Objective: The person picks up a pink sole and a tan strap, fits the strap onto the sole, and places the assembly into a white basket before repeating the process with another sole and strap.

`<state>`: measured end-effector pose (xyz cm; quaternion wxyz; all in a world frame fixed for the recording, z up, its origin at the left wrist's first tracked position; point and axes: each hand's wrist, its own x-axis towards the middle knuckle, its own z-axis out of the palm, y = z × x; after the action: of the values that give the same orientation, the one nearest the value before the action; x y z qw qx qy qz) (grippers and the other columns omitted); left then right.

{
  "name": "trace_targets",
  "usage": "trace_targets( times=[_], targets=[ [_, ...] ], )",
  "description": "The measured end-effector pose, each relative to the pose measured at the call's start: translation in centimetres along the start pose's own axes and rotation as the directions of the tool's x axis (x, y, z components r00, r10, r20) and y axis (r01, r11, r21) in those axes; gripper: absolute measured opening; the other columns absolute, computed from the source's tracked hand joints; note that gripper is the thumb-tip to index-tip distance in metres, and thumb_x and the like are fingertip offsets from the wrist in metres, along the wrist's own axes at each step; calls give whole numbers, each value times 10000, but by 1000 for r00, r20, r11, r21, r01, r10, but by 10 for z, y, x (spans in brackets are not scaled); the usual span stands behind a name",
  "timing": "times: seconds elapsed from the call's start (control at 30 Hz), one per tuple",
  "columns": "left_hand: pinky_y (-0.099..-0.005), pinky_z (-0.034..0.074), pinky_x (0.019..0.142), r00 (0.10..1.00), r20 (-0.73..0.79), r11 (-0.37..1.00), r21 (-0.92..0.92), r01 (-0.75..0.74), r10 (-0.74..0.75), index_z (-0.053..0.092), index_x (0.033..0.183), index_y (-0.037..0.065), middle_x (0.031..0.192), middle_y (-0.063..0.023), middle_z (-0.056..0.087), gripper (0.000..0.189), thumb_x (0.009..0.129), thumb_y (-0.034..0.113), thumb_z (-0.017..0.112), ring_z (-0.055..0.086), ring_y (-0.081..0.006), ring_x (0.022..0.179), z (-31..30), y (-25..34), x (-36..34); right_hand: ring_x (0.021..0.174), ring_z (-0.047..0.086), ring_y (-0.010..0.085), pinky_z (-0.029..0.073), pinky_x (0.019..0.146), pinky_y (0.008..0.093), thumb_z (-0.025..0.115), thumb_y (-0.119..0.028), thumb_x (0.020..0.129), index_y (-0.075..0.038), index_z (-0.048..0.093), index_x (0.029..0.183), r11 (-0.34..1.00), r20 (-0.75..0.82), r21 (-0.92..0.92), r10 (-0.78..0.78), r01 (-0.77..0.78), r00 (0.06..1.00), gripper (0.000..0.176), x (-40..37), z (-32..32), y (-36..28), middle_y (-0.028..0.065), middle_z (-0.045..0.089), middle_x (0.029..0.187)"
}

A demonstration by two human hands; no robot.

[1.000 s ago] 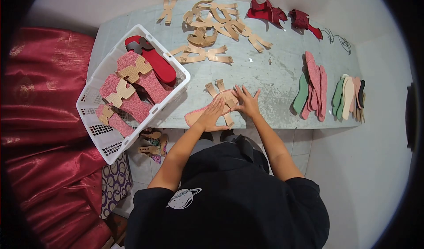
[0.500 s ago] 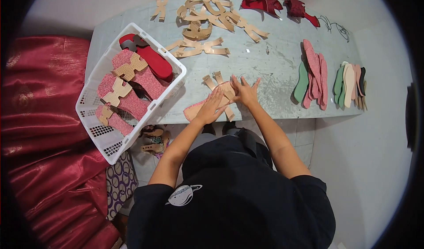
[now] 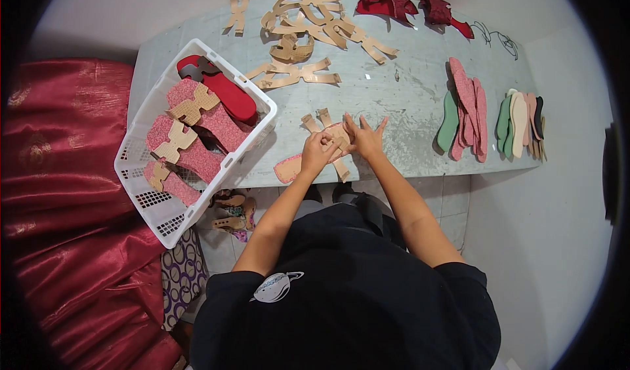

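Observation:
On the table near its front edge lies a pink-edged sandal sole (image 3: 287, 168), tan side up. Beneath and across it goes a tan strap piece (image 3: 342, 170), its ends sticking out at the top and bottom. My left hand (image 3: 316, 155) is over the middle of the sole, fingers bent and closed on a strap end; the fingertips are partly hidden. At the sole's right edge my right hand (image 3: 365, 138) lies with thumb and fingers spread, pressing against the sole and strap.
A white basket (image 3: 230, 162) with pink and red sandal pieces stands at the left. More tan straps (image 3: 302, 73) lie at the back, beside dark red uppers (image 3: 386, 6). Pink soles (image 3: 467, 107), a green sole (image 3: 447, 122) and several other soles (image 3: 518, 124) rest at the right.
My left hand has gone from lying flat on the sole to bent, closed fingers at the strap, uncovering more of the sole. The right hand stays in place.

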<state>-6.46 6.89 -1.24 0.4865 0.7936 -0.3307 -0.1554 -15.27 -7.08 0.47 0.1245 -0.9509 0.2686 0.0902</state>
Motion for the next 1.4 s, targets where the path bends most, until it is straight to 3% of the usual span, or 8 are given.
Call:
trace_targets(
  times=[0.2, 0.27, 0.5, 0.57, 0.77, 0.97, 1.07, 1.4],
  targets=[
    [-290, 440, 590, 994, 104, 997, 73, 27, -35, 611, 758, 14, 693, -79, 541, 353, 615, 302, 757, 544, -180, 638, 0, -1, 10, 1222, 386, 220, -53, 930, 697, 759, -457, 464, -334, 186, 1363, 1000, -35, 13, -20, 21, 999, 1073, -1, 3, 2, 29, 541, 1182],
    [-297, 445, 569, 976, 160, 977, 173, 121, -149, 620, 711, 19, 696, -86, 550, 364, 606, 341, 755, 554, -185, 618, -3, 7, 13, 1222, 386, 227, -51, 929, 699, 760, -441, 469, -340, 188, 1361, 999, -31, 42, -19, 21, 999, 1065, -2, 2, 1, 17, 547, 1173],
    [-311, 438, 543, 958, 147, 958, 188, 216, -245, 612, 653, 52, 662, -74, 558, 307, 607, 324, 748, 556, -200, 590, 3, 2, 19, 1224, 382, 234, -63, 925, 701, 757, -439, 450, -345, 190, 1359, 999, -87, 33, -41, 44, 995, 1075, -5, 8, 3, 1, 559, 1154],
    [-347, 455, 600, 928, 194, 936, 218, 276, -319, 613, 666, 49, 727, -96, 574, 243, 633, 262, 726, 573, -247, 669, 1, 8, 21, 1228, 376, 234, -68, 924, 699, 753, -438, 467, -348, 190, 1358, 999, -63, 36, -23, 26, 998, 1058, -5, 4, 1, -22, 556, 1159],
    [-351, 456, 602, 923, 179, 930, 206, 303, -341, 606, 655, 51, 715, -95, 586, 228, 643, 252, 712, 579, -250, 672, 0, 10, 21, 1279, 287, 257, -62, 875, 732, 706, -491, 534, -339, 148, 1374, 995, 93, 99, -36, 27, 995, 1020, -4, 2, 5, -46, 452, 1283],
    [-351, 458, 602, 927, 168, 932, 206, 299, -335, 612, 657, 55, 711, -91, 589, 219, 638, 251, 707, 581, -247, 667, 1, 10, 20, 1298, 238, 273, -57, 867, 739, 683, -441, 634, -340, 168, 1371, 991, 161, 130, -43, 22, 986, 905, 1, 3, 12, -41, 386, 1339],
    [-319, 433, 534, 959, 118, 955, 182, 234, -258, 617, 644, 70, 632, -53, 574, 178, 633, 231, 693, 553, -197, 571, 5, 1, 17, 1296, 240, 281, -57, 869, 739, 691, -405, 646, -346, 169, 1369, 987, 145, 160, 6, -29, 989, 893, -2, -2, 6, -33, 400, 1330],
    [-313, 437, 542, 960, 126, 955, 195, 225, -252, 616, 648, 68, 649, -63, 577, 195, 631, 246, 693, 558, -200, 583, 6, -3, 18, 1284, 276, 260, -108, 899, 706, 726, -334, 627, -329, 333, 1310, 967, 141, 197, 136, -163, 981, 788, -3, -10, -9, -53, 485, 1251]
  ],
)
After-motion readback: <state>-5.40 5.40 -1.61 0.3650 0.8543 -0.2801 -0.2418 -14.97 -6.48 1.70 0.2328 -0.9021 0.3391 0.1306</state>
